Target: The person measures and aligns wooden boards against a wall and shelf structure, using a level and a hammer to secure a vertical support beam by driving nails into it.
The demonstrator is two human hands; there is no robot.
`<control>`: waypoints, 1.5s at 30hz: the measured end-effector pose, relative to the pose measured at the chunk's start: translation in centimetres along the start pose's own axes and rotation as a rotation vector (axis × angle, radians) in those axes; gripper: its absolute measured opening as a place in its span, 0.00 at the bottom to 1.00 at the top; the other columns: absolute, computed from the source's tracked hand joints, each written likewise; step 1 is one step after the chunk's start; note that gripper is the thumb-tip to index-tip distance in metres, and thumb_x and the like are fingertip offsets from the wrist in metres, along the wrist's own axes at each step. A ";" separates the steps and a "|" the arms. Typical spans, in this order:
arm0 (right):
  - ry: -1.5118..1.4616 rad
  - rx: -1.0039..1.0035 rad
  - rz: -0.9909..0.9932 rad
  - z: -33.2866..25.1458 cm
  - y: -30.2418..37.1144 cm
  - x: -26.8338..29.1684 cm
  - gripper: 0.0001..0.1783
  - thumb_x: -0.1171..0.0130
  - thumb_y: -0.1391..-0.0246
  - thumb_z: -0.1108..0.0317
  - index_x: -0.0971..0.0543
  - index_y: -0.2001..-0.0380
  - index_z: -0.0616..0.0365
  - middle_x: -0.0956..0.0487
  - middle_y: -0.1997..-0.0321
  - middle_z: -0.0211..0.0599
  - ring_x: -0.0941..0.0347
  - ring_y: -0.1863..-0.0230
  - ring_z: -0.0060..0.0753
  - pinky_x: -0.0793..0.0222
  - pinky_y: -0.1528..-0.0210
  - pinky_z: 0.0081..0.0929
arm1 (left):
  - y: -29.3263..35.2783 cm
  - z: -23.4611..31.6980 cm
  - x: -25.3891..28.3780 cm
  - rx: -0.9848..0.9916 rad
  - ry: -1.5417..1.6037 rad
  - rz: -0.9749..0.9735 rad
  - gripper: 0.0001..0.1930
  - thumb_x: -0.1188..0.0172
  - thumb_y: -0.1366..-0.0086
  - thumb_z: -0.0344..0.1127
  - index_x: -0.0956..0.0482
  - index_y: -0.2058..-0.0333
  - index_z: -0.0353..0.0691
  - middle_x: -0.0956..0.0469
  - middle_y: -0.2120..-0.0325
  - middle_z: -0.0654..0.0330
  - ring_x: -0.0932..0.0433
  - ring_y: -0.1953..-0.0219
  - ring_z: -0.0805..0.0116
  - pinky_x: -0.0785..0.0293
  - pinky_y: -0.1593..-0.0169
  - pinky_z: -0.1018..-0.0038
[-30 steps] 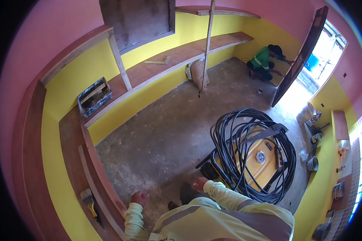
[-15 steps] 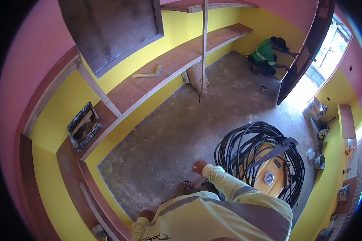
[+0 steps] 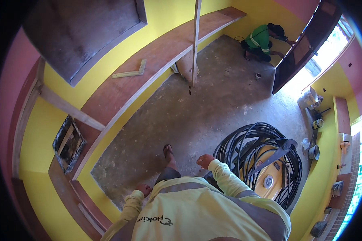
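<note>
My left hand [image 3: 144,189] hangs by my left side, its fingers loosely curled, with nothing visible in them. In front of my body my right hand [image 3: 205,161] is held with curled fingers; no object shows in it. Closest to the right hand is a thick coil of black cable [image 3: 229,148], apart from the fingers. The coil lies around and over a yellow machine [image 3: 264,188] on the floor. Across its top rests what looks like a handsaw [image 3: 275,156]. One sandalled foot [image 3: 169,152] is stretched forward on the concrete floor [image 3: 157,120].
A brown shelf [image 3: 149,52] runs along the left wall, bearing an L-shaped wooden square [image 3: 129,74] and a dirty framed box [image 3: 69,144]. A wooden post [image 3: 196,44] stands ahead. Far right, a person in green [image 3: 258,40] crouches at a dark door [image 3: 301,52]. Buckets [image 3: 308,97] line the right wall.
My view has shifted forward and down. A foot has stepped out ahead of me. My left hand shows more fully, and my right hand has moved slightly to the right.
</note>
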State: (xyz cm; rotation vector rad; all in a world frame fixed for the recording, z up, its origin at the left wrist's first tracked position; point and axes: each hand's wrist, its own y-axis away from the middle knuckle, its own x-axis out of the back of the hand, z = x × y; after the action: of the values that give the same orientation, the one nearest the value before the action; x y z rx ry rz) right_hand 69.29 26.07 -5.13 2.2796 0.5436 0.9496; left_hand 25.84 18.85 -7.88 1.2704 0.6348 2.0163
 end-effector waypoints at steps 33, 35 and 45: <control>0.720 -0.113 -0.085 14.2 -22.7 40.2 0.17 0.46 0.51 0.59 0.21 0.58 0.47 0.22 0.55 0.41 0.26 0.52 0.48 0.29 0.51 0.42 | -41.8 20.2 52.5 0.466 -0.269 0.568 0.14 0.47 0.42 0.40 0.24 0.58 0.48 0.27 0.54 0.53 0.31 0.47 0.49 0.29 0.50 0.53; 0.497 -0.199 0.118 13.2 -24.3 46.0 0.20 0.43 0.55 0.53 0.21 0.58 0.47 0.21 0.56 0.43 0.26 0.54 0.50 0.31 0.50 0.43 | -40.7 22.8 52.8 0.492 -0.327 0.516 0.13 0.46 0.44 0.42 0.21 0.60 0.49 0.25 0.55 0.53 0.28 0.49 0.50 0.28 0.51 0.53; 0.397 0.229 0.359 4.0 -40.0 55.4 0.21 0.54 0.47 0.50 0.22 0.56 0.46 0.23 0.53 0.46 0.29 0.52 0.53 0.33 0.49 0.43 | -45.6 20.2 55.3 0.304 -0.705 0.479 0.18 0.45 0.44 0.43 0.23 0.55 0.50 0.22 0.59 0.50 0.24 0.54 0.52 0.27 0.51 0.58</control>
State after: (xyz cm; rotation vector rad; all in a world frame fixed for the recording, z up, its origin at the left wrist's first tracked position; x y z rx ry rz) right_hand 103.32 85.44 -6.75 2.4512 0.4276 1.6111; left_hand 39.76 91.47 1.24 2.3366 0.3088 1.6534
